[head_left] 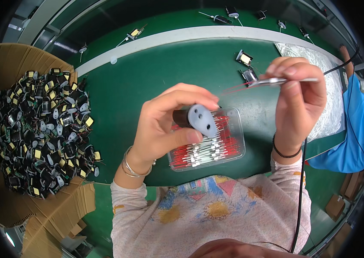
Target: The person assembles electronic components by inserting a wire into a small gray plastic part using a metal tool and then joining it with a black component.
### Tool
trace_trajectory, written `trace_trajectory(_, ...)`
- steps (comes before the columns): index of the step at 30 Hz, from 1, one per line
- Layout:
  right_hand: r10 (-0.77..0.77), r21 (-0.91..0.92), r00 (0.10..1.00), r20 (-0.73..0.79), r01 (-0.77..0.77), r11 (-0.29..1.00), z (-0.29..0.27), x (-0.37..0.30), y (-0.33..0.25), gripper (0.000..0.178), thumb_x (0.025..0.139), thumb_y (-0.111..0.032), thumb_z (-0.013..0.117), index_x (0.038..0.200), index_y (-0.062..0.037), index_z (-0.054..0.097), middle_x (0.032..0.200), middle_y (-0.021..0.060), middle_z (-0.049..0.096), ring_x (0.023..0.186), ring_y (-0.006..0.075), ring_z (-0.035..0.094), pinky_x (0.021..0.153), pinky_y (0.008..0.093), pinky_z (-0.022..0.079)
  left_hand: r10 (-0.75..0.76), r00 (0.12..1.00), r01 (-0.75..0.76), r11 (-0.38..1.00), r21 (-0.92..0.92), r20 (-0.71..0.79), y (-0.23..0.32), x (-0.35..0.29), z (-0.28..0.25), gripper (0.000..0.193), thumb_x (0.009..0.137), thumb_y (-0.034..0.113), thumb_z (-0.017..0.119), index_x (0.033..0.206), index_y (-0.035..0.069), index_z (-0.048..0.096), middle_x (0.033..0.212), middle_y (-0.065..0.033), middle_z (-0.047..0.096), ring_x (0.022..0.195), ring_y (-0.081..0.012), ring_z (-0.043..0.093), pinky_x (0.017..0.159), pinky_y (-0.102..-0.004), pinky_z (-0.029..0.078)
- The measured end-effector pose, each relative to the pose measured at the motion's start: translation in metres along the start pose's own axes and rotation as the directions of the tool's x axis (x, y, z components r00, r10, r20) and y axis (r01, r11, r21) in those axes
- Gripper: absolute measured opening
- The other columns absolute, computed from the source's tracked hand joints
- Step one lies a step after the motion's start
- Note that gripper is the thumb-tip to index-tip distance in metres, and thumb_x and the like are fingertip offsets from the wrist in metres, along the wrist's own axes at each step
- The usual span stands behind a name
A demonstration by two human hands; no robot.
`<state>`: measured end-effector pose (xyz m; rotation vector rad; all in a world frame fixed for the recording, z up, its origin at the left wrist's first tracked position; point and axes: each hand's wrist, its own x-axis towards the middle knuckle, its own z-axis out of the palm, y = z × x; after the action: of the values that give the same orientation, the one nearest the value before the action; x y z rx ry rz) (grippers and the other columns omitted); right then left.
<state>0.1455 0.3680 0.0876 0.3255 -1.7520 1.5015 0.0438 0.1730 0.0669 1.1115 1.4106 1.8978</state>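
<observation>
My left hand [160, 116] is closed around a small black cylindrical part with a grey oval cap [202, 120]. The cap is turned up and has several holes in it. In my right hand [298, 101], metal tweezers [272, 81] are pinched between thumb and fingers, with their tips toward the left. Thin red wires [238, 88] extend from the tips, apart from the cap. Below my left hand sits a clear plastic box [243, 144], holding many red and white wires [208, 150] with small white connectors.
A cardboard box [83, 200] at the left holds a heap of similar black parts [44, 129]. Two more [244, 58] lie beyond the tweezers. Others lie past a white rail [160, 42]. Plastic wrap [330, 116], a person's blue garment [356, 124] and a black cable [301, 193] are at right.
</observation>
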Motion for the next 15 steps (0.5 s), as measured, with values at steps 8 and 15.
trace_trajectory(8,-0.031,-0.039,0.999,0.037,0.032,0.999,0.004,-0.006,-0.021,0.009,0.089,-0.008,0.053,0.089,-0.0015,0.047,0.083,0.0153,0.056,0.075,0.0248,0.058,0.066,0.0370,0.054,0.116,0.991,-0.106,0.984,0.146,-0.065,-0.008,-0.001,0.007,0.040,0.067,0.001,0.073,0.102,-0.003,0.054,0.098,-0.0193,0.064,0.095,-0.0260,0.063,0.090,-0.0350,0.046)
trace_trajectory(15,0.017,-0.036,0.990,0.138,-0.012,0.999,0.005,-0.004,-0.016,0.010,0.085,-0.008,0.059,0.083,-0.0013,0.051,0.078,0.0149,0.058,0.071,0.0235,0.059,0.062,0.0331,0.053,0.269,0.963,-0.261,0.929,0.262,0.008,-0.011,-0.002,0.005,0.039,0.064,0.003,0.076,0.100,0.000,0.061,0.095,-0.0142,0.069,0.092,-0.0236,0.067,0.094,-0.0393,0.039)
